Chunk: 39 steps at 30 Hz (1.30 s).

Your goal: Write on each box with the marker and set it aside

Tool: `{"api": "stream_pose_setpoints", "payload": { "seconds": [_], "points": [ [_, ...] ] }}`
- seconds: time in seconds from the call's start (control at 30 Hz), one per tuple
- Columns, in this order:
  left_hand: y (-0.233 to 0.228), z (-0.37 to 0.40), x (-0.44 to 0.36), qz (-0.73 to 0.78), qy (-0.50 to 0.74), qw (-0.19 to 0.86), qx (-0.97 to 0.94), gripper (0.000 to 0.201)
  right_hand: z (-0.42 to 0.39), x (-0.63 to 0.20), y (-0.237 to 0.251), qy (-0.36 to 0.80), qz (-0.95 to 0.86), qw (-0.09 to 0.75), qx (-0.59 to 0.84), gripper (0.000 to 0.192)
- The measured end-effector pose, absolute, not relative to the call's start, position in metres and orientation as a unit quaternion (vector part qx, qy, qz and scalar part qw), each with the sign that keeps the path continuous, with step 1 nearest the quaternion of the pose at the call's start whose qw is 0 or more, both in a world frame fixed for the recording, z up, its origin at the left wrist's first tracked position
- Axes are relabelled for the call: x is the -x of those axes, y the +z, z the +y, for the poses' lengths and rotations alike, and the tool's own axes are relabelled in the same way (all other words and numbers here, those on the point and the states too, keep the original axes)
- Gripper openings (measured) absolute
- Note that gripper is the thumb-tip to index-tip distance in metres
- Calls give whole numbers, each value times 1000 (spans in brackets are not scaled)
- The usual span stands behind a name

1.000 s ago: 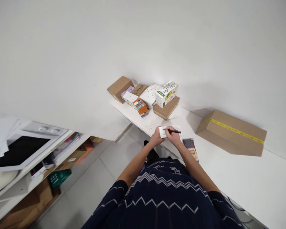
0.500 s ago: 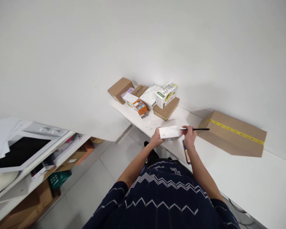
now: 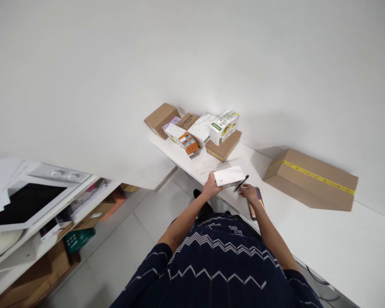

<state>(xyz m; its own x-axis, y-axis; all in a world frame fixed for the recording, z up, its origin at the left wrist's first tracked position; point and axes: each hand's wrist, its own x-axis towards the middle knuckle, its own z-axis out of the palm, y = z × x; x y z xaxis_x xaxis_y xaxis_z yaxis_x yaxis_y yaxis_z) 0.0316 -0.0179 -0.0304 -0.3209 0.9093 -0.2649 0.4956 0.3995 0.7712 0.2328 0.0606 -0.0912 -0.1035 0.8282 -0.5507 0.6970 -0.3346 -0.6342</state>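
In the head view, my left hand grips the left end of a small white box, its pale top face turned up. The box is at the front edge of the white table. My right hand is just right of the box, with its fingertips closed on a slim black pen. The pen slants across the box's right end; whether it touches the box I cannot tell. Under my right wrist, a dark flat object that looks like a phone lies on the table, partly covered by the forearm.
Several small cartons, among them a white avocado-print box and an orange box, cluster farther back. A large cardboard box with yellow tape stands at right against the wall. At left is a white shelf with a microwave.
My right hand has moved down and slightly left. The pen has swung from level, pointing right, to a steep slant beside the box. My left hand still holds the box.
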Motion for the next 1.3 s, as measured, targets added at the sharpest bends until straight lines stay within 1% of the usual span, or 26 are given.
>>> {"api": "stream_pose_setpoints", "payload": {
  "seconds": [0.07, 0.13, 0.17, 0.23, 0.3, 0.37, 0.53, 0.6, 0.7, 0.77, 0.8, 0.9, 0.97, 1.03, 1.17, 1.3],
  "points": [
    [-30, -18, -32, 760, 284, 356, -463, 73, 58, -241, -87, 442, -585, 76, 675, 37],
    [-29, -18, -32, 763, 279, 353, -463, 73, 51, -252, -83, 381, -602, 70, 698, 45],
    [-29, -17, -32, 764, 279, 353, -462, 74, 46, -257, -82, 341, -611, 51, 713, 50],
    [-29, -17, -32, 765, 281, 353, -460, 75, 34, -267, -83, 267, -618, -15, 740, 65],
    [-30, -17, -32, 764, 281, 353, -462, 75, 22, -274, -88, 223, -621, -73, 748, 75],
    [-31, -17, -32, 762, 279, 354, -465, 74, 13, -280, -93, 209, -631, -83, 742, 78],
    [-28, -17, -32, 764, 275, 354, -465, 75, 10, -284, -97, 207, -637, -55, 741, 69],
    [-27, -17, -32, 765, 268, 356, -465, 75, 14, -286, -93, 257, -587, -9, 768, 68],
    [-27, -18, -31, 761, 268, 357, -471, 75, 19, -294, -84, 436, -461, 107, 766, 59],
    [-27, -18, -30, 759, 270, 357, -472, 75, 18, -302, -74, 546, -410, 159, 713, 52],
    [-28, -17, -30, 759, 271, 357, -472, 75, 16, -305, -67, 594, -395, 181, 677, 53],
    [-28, -17, -30, 757, 274, 355, -475, 75, 7, -309, -42, 718, -330, 280, 545, 60],
    [-28, -17, -30, 755, 279, 354, -475, 74, 3, -305, -20, 761, -290, 340, 469, 64],
    [-28, -17, -30, 758, 283, 355, -469, 74, 3, -296, 3, 782, -272, 361, 429, 66],
    [-30, -17, -31, 764, 280, 356, -458, 76, 8, -270, 43, 838, -215, 360, 349, 62],
    [-29, -17, -31, 769, 271, 358, -456, 75, 3, -244, 59, 878, -154, 340, 298, 56]
  ]
}}
